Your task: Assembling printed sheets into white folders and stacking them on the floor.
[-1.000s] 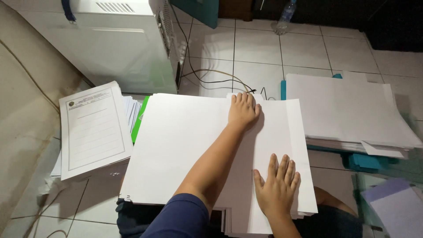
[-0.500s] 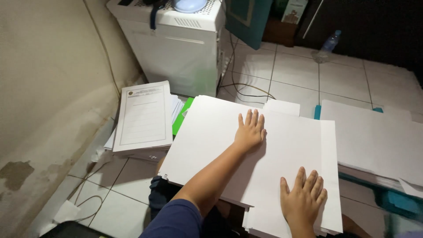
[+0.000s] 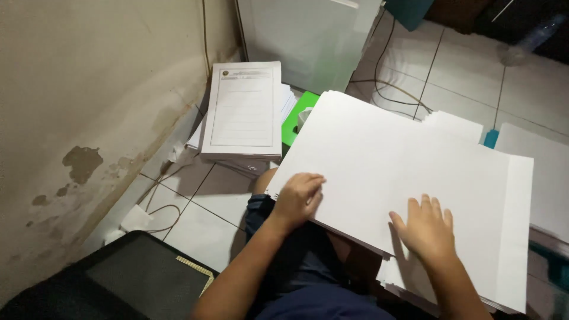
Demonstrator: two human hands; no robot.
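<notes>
Nearest to the camera, a dark mat (image 3: 142, 278) with a small patterned patch lies on the tiled floor (image 3: 201, 228) at the lower left. Just beyond it, the person's lap carries a large stack of blank white sheets (image 3: 385, 172), which spreads from the knees toward the right.

The left hand (image 3: 298, 198) grips the near left corner of this stack. Its fingers (image 3: 311, 181) are curled over the edge of the top sheets, and the thumb seems to be under them, but this part is hidden. The right hand (image 3: 425, 228) lies flat on the top of the stack, palm down, with the fingers spread and holding nothing.

Further left, a second pile of printed forms (image 3: 243, 112) rests on the floor against the stained wall (image 3: 89, 101). A green object (image 3: 296, 115) shows between this pile and the big stack. A thin cable (image 3: 163, 213) runs over the tiles near the wall.

Farther away stands a white machine (image 3: 308, 35), and black cables (image 3: 391, 89) run from it across the floor. At the right edge, more white paper (image 3: 542, 172) lies beside a blue piece (image 3: 491, 138).
</notes>
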